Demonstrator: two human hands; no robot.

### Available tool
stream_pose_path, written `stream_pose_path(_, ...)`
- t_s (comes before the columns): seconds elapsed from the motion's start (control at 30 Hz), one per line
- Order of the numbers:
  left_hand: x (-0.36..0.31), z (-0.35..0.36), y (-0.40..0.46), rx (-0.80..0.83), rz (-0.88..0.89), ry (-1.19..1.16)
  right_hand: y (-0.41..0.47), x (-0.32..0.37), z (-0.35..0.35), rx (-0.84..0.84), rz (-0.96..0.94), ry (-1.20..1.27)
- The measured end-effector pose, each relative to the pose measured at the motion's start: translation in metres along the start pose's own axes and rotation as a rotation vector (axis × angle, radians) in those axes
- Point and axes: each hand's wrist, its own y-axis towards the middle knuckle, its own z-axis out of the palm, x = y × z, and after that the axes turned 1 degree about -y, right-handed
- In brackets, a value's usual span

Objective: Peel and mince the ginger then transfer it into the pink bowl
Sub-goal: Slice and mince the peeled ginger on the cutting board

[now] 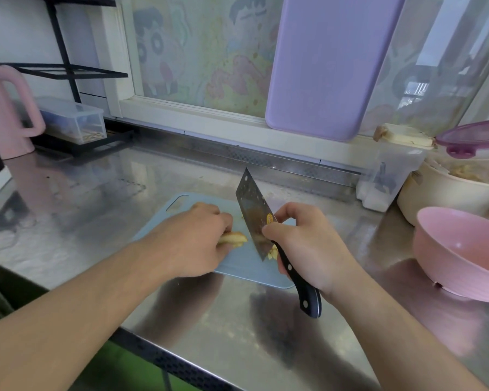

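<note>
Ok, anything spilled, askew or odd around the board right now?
Nothing alarming. A few pale ginger bits lie scattered on the steel counter in front of the blue cutting board, off the board. The pink bowl sits upright to the right, apparently empty.

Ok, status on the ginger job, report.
Left hand holds ginger on blue board. Right hand grips cleaver, mid-cut. Pink bowl empty, nothing blocking.

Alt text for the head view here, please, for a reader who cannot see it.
On a pale blue cutting board, the left hand holds peeled yellow ginger while the right hand grips a black-handled steel cleaver, slicing it. An empty pink bowl waits right.
</note>
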Motion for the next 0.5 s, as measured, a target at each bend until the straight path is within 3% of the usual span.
stream_pose_path(0.17,0.000,0.015,-0.010,-0.128,-0.059,-0.115,-0.001,-0.001,-0.001,0.031,-0.021,-0.084)
stream_pose_path(0.4,0.002,0.032,-0.018,-0.294,-0.117,-0.477,-0.003,0.001,-0.001,0.040,-0.033,-0.167)
stream_pose_path(0.5,0.000,0.030,-0.016,-0.305,-0.137,-0.531,-0.004,0.003,-0.001,0.060,-0.039,-0.183)
